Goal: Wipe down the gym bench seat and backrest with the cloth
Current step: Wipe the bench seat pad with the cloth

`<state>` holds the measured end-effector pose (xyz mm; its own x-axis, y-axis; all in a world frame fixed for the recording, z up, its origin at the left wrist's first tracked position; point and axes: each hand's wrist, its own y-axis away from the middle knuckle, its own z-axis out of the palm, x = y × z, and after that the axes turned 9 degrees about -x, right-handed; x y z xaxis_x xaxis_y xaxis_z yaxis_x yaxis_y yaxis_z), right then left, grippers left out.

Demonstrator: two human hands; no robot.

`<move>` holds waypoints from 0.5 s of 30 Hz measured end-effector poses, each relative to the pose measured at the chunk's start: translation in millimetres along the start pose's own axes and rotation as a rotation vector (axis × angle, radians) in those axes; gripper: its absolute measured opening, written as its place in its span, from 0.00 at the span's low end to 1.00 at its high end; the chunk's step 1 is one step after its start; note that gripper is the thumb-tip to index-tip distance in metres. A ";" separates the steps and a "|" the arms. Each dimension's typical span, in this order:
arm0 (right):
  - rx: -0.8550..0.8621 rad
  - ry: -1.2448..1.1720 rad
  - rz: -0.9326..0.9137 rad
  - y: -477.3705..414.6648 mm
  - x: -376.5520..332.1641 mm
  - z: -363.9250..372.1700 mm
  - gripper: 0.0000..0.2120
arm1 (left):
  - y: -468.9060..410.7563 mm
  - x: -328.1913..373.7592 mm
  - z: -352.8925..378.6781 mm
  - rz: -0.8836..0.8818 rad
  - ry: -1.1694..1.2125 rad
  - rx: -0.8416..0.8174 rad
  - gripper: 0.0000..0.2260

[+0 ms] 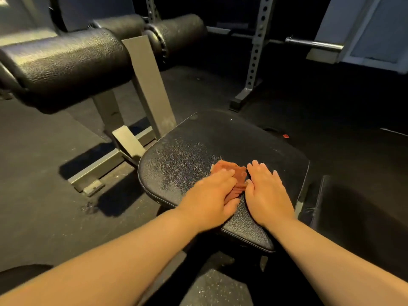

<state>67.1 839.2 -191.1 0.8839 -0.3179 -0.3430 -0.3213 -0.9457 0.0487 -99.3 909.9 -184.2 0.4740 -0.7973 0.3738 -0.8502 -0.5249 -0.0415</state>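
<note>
The black padded bench seat (198, 142) fills the middle of the head view, dusty on its left half. A crumpled orange-red cloth (234, 173) lies on the seat near its front. My left hand (212, 195) lies on the cloth's left part, fingers curled over it and thumb underneath its near edge. My right hand (267, 193) rests flat on the seat just right of the cloth, fingers straight, its thumb side touching the cloth's edge. The backrest pad (326, 199) shows only as a dark edge at the right.
Black leg roller pads (66, 60) on a grey steel frame (150, 87) stand at the upper left. A perforated rack upright (256, 47) and a barbell end (313, 44) are behind. Dark rubber floor mats surround the bench.
</note>
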 end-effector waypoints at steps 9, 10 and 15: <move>-0.005 0.010 0.004 -2.2 3.0 4.2 0.25 | -23.1 -27.3 -11.1 -0.497 0.047 0.231 0.23; -0.007 0.009 0.003 -2.1 3.3 4.9 0.25 | -26.5 -13.7 -3.6 -0.448 0.071 0.215 0.24; -0.011 0.013 -0.011 -2.5 5.0 5.0 0.26 | -17.4 4.7 14.0 0.006 0.052 0.087 0.14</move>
<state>70.5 840.4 -197.6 0.8915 -0.3085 -0.3317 -0.3080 -0.9498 0.0555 -79.1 911.1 -194.7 0.4543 -0.7853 0.4206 -0.8288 -0.5457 -0.1236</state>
